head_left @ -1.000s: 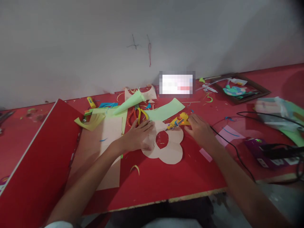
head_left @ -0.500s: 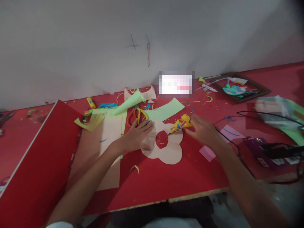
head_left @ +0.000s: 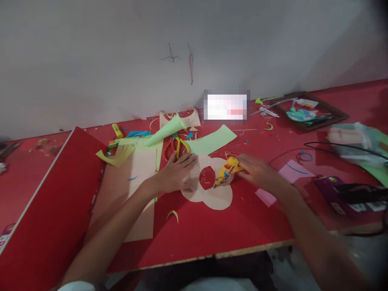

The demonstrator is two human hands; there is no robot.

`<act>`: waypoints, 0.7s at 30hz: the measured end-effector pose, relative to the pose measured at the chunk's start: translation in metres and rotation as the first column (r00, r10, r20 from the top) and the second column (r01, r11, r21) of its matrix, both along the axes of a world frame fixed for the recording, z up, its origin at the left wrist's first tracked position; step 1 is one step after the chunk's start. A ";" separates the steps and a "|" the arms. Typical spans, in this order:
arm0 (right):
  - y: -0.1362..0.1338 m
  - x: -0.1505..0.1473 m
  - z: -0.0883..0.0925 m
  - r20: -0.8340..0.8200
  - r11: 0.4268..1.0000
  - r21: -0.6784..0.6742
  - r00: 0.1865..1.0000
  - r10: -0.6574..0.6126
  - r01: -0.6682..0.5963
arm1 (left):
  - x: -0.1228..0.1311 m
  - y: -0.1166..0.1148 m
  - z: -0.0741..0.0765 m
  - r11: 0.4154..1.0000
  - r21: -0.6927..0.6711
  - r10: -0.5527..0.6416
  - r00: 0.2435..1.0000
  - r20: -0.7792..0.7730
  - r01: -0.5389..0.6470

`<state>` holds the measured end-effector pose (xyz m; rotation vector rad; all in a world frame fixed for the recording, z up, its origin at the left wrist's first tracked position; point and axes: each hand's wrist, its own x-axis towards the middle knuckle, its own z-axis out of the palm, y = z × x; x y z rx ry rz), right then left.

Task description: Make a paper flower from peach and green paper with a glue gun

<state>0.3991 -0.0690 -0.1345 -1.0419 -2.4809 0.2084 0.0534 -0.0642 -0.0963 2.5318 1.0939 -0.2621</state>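
A cream paper flower [head_left: 218, 198] with a round hole in its middle lies flat on the red table. My left hand [head_left: 176, 173] rests on the flower's left petals, its fingers stretched out. In my right hand [head_left: 254, 169] is a yellow glue gun [head_left: 228, 169], its nozzle pointing down at the flower just right of the hole. Whether the nozzle touches the paper I cannot tell. Scissors with red and yellow handles [head_left: 182, 148] lie just beyond my left fingers.
A red board [head_left: 54, 194] stands at the left beside a tan paper sheet [head_left: 130, 202]. Green paper [head_left: 212, 139] lies behind the flower. Pink paper [head_left: 294, 171], a purple power strip [head_left: 336, 194] with black cables, and a dark frame [head_left: 333, 115] are on the right.
My right hand has brought the glue gun slightly down and left, its nozzle lower along the right side of the flower's hole. My left hand stays on the paper.
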 end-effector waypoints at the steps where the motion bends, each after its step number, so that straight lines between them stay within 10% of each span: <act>1: -0.001 -0.002 0.000 0.006 1.000 0.016 1.000 0.014 -0.014 | 0.000 0.000 0.000 1.000 -0.002 0.003 1.000 -0.007 -0.003; 9: -0.007 -0.018 0.009 0.066 0.988 0.143 0.997 0.041 -0.050 | 0.000 0.000 -0.003 1.000 0.011 0.000 1.000 -0.024 0.000; 21: 0.002 -0.002 0.002 0.013 0.994 -0.069 0.997 -0.080 0.080 | -0.002 0.000 -0.002 1.000 0.001 0.000 1.000 0.015 0.000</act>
